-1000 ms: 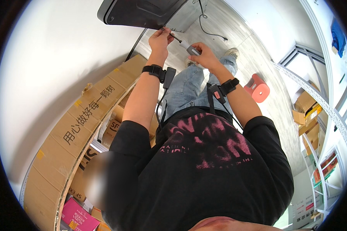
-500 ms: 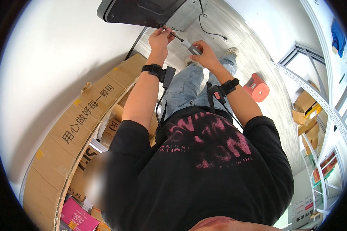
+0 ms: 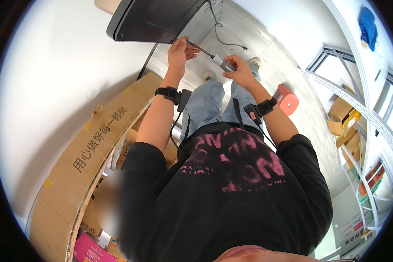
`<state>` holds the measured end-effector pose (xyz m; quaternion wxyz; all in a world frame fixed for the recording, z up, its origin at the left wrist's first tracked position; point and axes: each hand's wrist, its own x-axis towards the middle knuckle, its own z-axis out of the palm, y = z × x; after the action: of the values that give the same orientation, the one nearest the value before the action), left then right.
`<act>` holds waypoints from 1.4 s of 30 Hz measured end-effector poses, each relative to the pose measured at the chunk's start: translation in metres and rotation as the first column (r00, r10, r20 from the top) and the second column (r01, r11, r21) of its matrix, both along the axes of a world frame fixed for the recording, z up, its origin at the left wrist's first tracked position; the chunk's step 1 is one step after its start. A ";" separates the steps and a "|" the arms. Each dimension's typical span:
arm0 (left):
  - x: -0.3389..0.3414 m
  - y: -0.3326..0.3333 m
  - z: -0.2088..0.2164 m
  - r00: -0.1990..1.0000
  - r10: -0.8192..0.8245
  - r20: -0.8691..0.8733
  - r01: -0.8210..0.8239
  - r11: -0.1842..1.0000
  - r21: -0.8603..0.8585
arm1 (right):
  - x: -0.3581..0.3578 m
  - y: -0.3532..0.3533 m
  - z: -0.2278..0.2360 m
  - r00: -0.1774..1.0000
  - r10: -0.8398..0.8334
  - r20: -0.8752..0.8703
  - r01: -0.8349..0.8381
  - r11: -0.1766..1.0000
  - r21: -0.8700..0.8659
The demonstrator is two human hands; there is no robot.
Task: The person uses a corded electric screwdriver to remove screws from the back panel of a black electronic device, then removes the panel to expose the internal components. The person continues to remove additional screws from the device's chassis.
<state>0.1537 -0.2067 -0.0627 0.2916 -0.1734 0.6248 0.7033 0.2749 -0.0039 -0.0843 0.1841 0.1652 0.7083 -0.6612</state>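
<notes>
A screwdriver (image 3: 225, 64) with a grey handle and a long dark shaft slants up and left between my hands. My right hand (image 3: 242, 72) is wrapped around its handle. At the shaft's far end, my left hand (image 3: 177, 54) pinches with thumb and forefinger, the other fingers loosely spread. Those fingertips are close under the lower edge of a black, flat-sided appliance (image 3: 155, 22). Whether a screw sits at the tip is too small to make out. Each wrist carries a black strap with a small device and cable.
A long cardboard box (image 3: 96, 139) runs along the wall at left, with smaller cartons and a pink box (image 3: 91, 249) beside it. A black cable (image 3: 220, 37) lies on the floor ahead. Right of my legs is a red stool-like object (image 3: 287, 99). White metal shelving (image 3: 358, 102) holds boxes farther right.
The view has shifted a little, showing more of the appliance. My right hand and the screwdriver handle sit slightly lower and farther right. My left hand's free fingers are more spread.
</notes>
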 end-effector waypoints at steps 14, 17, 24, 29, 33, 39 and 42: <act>-0.062 0.254 0.103 0.860 -0.386 -0.333 0.424 0.904 0.048 | 0.025 0.196 0.109 0.911 -0.411 -0.029 0.395 0.891 -0.224; -0.082 0.322 0.127 0.763 -0.415 -0.495 0.457 0.889 -0.041 | 0.035 0.244 0.122 0.865 -0.499 -0.059 0.469 0.844 -0.259; -0.114 0.445 0.124 0.327 -0.534 -0.780 0.189 0.846 -0.499 | 0.067 0.321 0.114 0.776 -0.630 -0.030 0.606 0.758 -0.240; -0.130 0.476 0.108 0.248 -0.513 -0.822 0.052 0.854 -0.518 | 0.085 0.341 0.099 0.748 -0.664 0.013 0.645 0.721 -0.253; -0.137 0.479 0.103 0.205 -0.559 -0.803 0.029 0.824 -0.566 | 0.084 0.350 0.097 0.758 -0.651 0.035 0.637 0.729 -0.251; -0.141 0.477 0.095 0.184 -0.570 -0.801 0.018 0.817 -0.577 | 0.071 0.358 0.096 0.792 -0.611 0.012 0.591 0.760 -0.271; -0.142 0.473 0.102 0.224 -0.554 -0.802 0.065 0.830 -0.555 | 0.059 0.361 0.091 0.810 -0.587 0.002 0.563 0.776 -0.285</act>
<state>0.0120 0.2663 0.0396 -0.0396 0.3505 0.8243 0.4427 0.3340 0.3568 0.0067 -0.0365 0.3178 0.5337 -0.7829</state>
